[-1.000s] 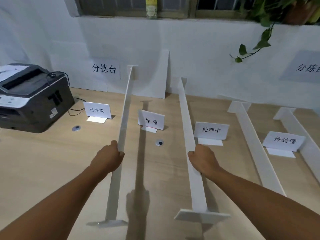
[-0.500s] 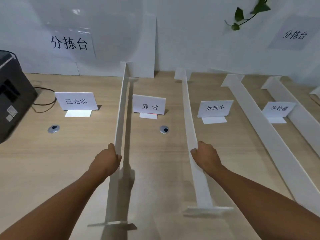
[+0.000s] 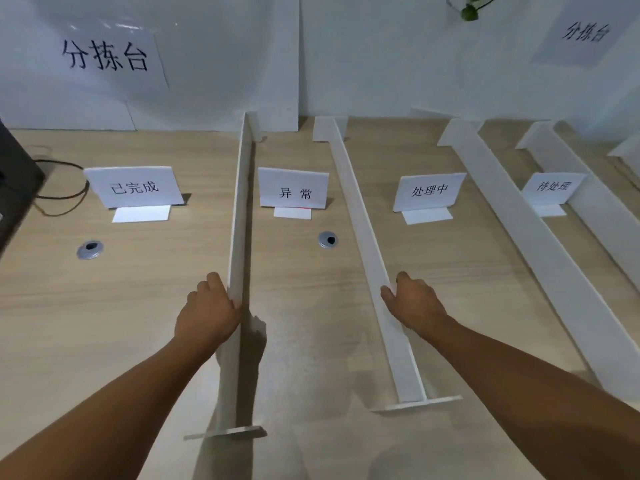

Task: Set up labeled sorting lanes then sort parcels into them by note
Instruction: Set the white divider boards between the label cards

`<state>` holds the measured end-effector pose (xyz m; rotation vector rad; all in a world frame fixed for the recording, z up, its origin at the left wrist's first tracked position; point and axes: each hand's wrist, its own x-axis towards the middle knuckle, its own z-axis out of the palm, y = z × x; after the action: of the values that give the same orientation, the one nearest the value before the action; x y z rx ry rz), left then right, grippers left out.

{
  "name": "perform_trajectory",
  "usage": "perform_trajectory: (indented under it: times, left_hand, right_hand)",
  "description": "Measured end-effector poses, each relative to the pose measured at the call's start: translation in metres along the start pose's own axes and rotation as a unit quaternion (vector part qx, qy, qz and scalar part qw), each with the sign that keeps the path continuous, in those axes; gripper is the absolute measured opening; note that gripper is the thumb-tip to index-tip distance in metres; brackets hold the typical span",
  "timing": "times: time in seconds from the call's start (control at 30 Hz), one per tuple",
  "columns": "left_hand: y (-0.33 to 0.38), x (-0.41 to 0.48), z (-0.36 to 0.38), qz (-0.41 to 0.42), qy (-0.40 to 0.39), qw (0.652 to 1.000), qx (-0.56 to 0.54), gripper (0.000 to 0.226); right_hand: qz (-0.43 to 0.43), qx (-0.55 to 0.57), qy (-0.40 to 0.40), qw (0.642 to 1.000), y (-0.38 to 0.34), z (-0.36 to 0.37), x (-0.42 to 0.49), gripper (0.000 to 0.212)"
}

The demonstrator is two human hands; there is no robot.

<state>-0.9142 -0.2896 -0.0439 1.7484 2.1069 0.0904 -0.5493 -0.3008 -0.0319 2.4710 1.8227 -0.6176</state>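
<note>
My left hand (image 3: 207,317) still grips the left divider (image 3: 239,209) by its top edge, fingers curled over it. My right hand (image 3: 414,304) holds the right divider (image 3: 363,230) the same way, thumb on the near face and the other fingers hidden behind it. Over the last second neither hand has let go or slid along its divider. What has changed is that I have leaned in over the table (image 3: 121,323). The left divider now looks straighter to me, running from the front edge up to the wall (image 3: 381,64), though my moving head may account for some of that. Between the two dividers stands the middle sign (image 3: 293,188), so its lane is now fenced on both sides. The left sign (image 3: 133,187) and the third sign (image 3: 429,192) stand just outside them. I see no parcels here, so I judge the lanes nearly set and the sorting not yet begun.
</note>
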Motion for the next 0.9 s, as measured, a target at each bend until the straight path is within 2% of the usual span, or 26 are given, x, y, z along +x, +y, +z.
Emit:
perform_trajectory:
  times: [0.07,0.13,0.23,0.33,0.43,0.6,0.9]
  left_hand:
    - [0.014,0.001,-0.025,0.046,0.066,0.995,0.06,0.055]
    - [0.046,0.008,-0.054,0.093,0.106,0.987,0.081,0.062]
    - [0.12,0.007,-0.09,0.155,0.128,0.979,0.042,0.061]
    - [0.199,-0.018,-0.094,0.248,0.138,0.959,0.0,0.06]
    - [0.275,-0.056,-0.073,0.32,0.122,0.939,-0.017,0.058]
    - [0.411,-0.123,-0.023,0.39,0.095,0.916,0.001,0.059]
    - [0.687,-0.262,0.083,0.43,0.059,0.901,0.022,0.074]
  right_hand:
    - [-0.002,-0.001,0.029,1.0,0.008,-0.033,-0.009,0.049]
    - [0.001,0.003,0.075,0.997,0.023,-0.074,-0.021,0.052]
    - [0.015,0.001,0.146,0.989,0.065,-0.137,-0.039,0.051]
    - [0.044,-0.01,0.189,0.981,0.124,-0.185,-0.057,0.054]
    - [0.076,-0.025,0.225,0.971,0.199,-0.214,-0.086,0.055]
    - [0.109,-0.075,0.251,0.959,0.35,-0.236,-0.154,0.061]
    - [0.247,-0.067,0.229,0.939,0.638,-0.271,-0.272,0.073]
